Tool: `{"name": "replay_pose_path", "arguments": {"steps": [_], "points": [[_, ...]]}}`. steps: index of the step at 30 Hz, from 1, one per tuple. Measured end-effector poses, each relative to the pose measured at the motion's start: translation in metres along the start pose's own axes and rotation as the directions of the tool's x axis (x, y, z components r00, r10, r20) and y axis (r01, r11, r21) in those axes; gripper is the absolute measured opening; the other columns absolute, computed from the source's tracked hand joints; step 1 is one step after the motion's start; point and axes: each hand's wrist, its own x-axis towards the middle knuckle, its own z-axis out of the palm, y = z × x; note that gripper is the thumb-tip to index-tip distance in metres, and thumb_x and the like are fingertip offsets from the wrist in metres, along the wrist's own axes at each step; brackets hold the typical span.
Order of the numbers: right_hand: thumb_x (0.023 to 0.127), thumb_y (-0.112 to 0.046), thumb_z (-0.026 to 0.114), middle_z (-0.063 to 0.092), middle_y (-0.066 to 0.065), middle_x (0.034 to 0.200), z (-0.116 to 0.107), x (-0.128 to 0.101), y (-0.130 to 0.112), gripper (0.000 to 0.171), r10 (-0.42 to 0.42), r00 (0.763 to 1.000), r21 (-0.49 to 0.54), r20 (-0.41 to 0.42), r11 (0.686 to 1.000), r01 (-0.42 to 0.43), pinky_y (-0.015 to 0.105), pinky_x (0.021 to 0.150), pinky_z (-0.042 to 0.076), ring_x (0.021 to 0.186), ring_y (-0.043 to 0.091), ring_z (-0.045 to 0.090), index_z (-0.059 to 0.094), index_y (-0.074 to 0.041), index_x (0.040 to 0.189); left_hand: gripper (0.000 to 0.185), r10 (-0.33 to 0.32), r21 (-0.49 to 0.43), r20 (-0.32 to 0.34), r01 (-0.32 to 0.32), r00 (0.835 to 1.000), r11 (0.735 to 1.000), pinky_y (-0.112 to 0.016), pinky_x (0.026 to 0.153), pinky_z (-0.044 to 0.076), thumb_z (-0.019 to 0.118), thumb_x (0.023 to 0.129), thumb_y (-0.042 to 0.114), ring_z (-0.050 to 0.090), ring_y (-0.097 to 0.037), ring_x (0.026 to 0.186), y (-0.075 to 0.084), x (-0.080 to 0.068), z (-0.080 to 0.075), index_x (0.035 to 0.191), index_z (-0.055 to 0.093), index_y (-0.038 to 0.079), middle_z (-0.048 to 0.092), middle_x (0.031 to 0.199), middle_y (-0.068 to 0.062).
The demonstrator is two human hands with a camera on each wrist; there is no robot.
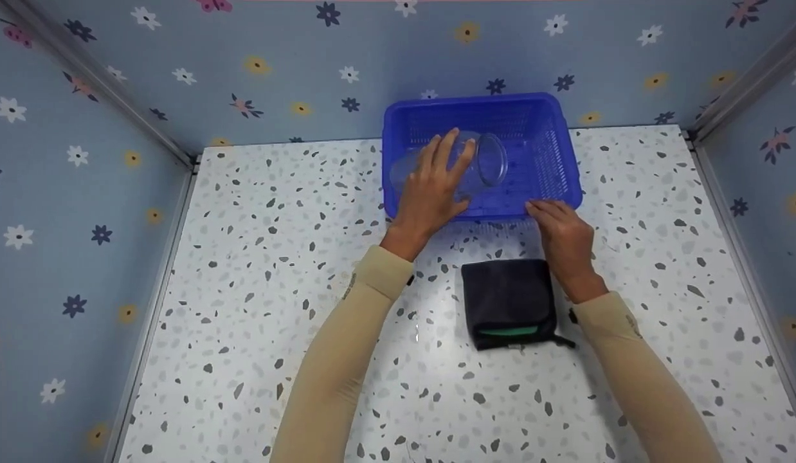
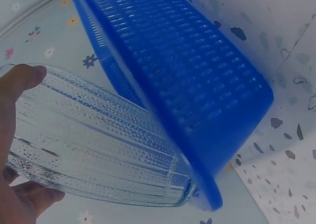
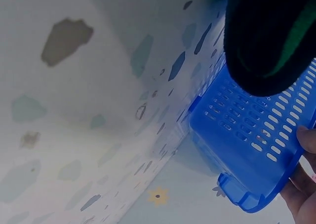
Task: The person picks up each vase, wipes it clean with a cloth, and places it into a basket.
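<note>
My left hand (image 1: 430, 186) grips a clear glass vase (image 2: 103, 135) with ribbed, dotted sides, thumb on one side and fingers on the other. Seen from the head, the vase lies sideways over the left part of a blue plastic basket (image 1: 552, 151), its round mouth toward the right. The vase's far end overlaps the basket rim in the left wrist view. At the basket's front right corner, my right hand (image 1: 565, 238) pinches the rim between thumb and fingers. Beside that wrist lies a black fabric pouch (image 1: 507, 292) with a green strip showing at its opening.
The basket stands at the back of a speckled white tabletop (image 1: 276, 257), close against a blue flowered panel (image 1: 398, 64). Similar panels rise along the left (image 1: 70, 257) and right (image 1: 771, 148) sides. A short strap sticks out from the pouch's front right corner.
</note>
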Motion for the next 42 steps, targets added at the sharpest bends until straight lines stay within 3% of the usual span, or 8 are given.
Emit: {"name": "replay_pose_path", "arguments": {"steps": [6, 10, 14, 21, 27, 34, 42], "points": [[0.102, -0.001, 0.066, 0.079, 0.014, 0.113, 0.002, 0.000, 0.000, 0.020, 0.000, 1.000, 0.008, -0.013, 1.000, 0.001, 0.052, 0.089, 0.060, 0.105, 0.035, 0.073, 0.081, -0.002, 0.115, 0.089, -0.001, 0.034, 0.079, -0.001, 0.997, 0.999, -0.050, 0.102, 0.057, 0.089, 0.087, 0.037, 0.042, -0.044, 0.149, 0.002, 0.007, 0.020, 0.159, 0.041, 0.016, 0.038, 0.164, -0.020], [0.100, 0.002, 0.068, 0.080, 0.013, 0.112, 0.004, 0.000, 0.001, 0.019, -0.003, 0.999, 0.027, -0.053, 1.000, 0.004, 0.055, 0.092, 0.059, 0.104, 0.036, 0.073, 0.082, -0.002, 0.113, 0.090, -0.019, 0.044, 0.134, 0.013, 0.991, 0.999, -0.047, 0.094, 0.061, 0.088, 0.088, 0.038, 0.041, -0.045, 0.149, 0.003, 0.012, 0.031, 0.160, 0.038, 0.017, 0.036, 0.165, -0.021], [0.099, 0.005, 0.068, 0.080, 0.013, 0.112, 0.005, -0.001, 0.002, 0.021, -0.014, 0.998, 0.024, -0.069, 1.000, 0.016, 0.056, 0.097, 0.057, 0.104, 0.036, 0.074, 0.082, -0.002, 0.113, 0.091, -0.040, 0.039, 0.180, 0.034, 0.983, 0.999, -0.046, 0.094, 0.061, 0.087, 0.089, 0.038, 0.040, -0.045, 0.149, 0.003, 0.018, 0.041, 0.161, 0.036, 0.017, 0.033, 0.166, -0.022], [0.101, 0.006, 0.065, 0.079, 0.011, 0.116, 0.008, -0.004, 0.004, 0.025, -0.042, 0.997, -0.004, -0.064, 0.999, 0.042, 0.054, 0.100, 0.056, 0.106, 0.035, 0.073, 0.081, -0.004, 0.117, 0.094, -0.093, 0.027, 0.242, 0.089, 0.966, 0.996, -0.047, 0.103, 0.056, 0.086, 0.090, 0.039, 0.040, -0.042, 0.149, 0.001, 0.027, 0.052, 0.165, 0.033, 0.018, 0.032, 0.166, -0.020], [0.099, 0.008, 0.065, 0.079, 0.011, 0.117, 0.010, -0.006, 0.008, 0.027, -0.063, 0.993, -0.019, -0.101, 0.998, 0.061, 0.053, 0.099, 0.057, 0.105, 0.035, 0.073, 0.081, -0.004, 0.117, 0.095, -0.120, 0.019, 0.268, 0.119, 0.956, 0.993, -0.047, 0.103, 0.057, 0.086, 0.090, 0.038, 0.038, -0.040, 0.151, 0.003, 0.037, 0.059, 0.167, 0.032, 0.022, 0.032, 0.167, -0.017], [0.099, 0.008, 0.066, 0.079, 0.010, 0.118, 0.010, -0.006, 0.009, 0.026, -0.057, 0.993, -0.030, -0.108, 0.998, 0.054, 0.052, 0.102, 0.056, 0.107, 0.034, 0.073, 0.082, -0.004, 0.116, 0.094, -0.137, -0.008, 0.338, 0.148, 0.931, 0.989, -0.050, 0.109, 0.052, 0.086, 0.091, 0.032, 0.035, -0.039, 0.153, 0.011, 0.050, 0.066, 0.167, 0.031, 0.026, 0.030, 0.169, -0.014], [0.097, 0.012, 0.067, 0.079, 0.011, 0.119, 0.009, -0.007, 0.008, 0.029, -0.055, 0.993, -0.003, -0.104, 0.998, 0.055, 0.054, 0.101, 0.056, 0.107, 0.036, 0.073, 0.081, -0.004, 0.117, 0.087, -0.144, -0.021, 0.416, 0.167, 0.898, 0.986, -0.051, 0.114, 0.047, 0.087, 0.090, 0.030, 0.041, -0.034, 0.150, 0.012, 0.055, 0.077, 0.163, 0.039, 0.026, 0.040, 0.165, -0.009]]}}
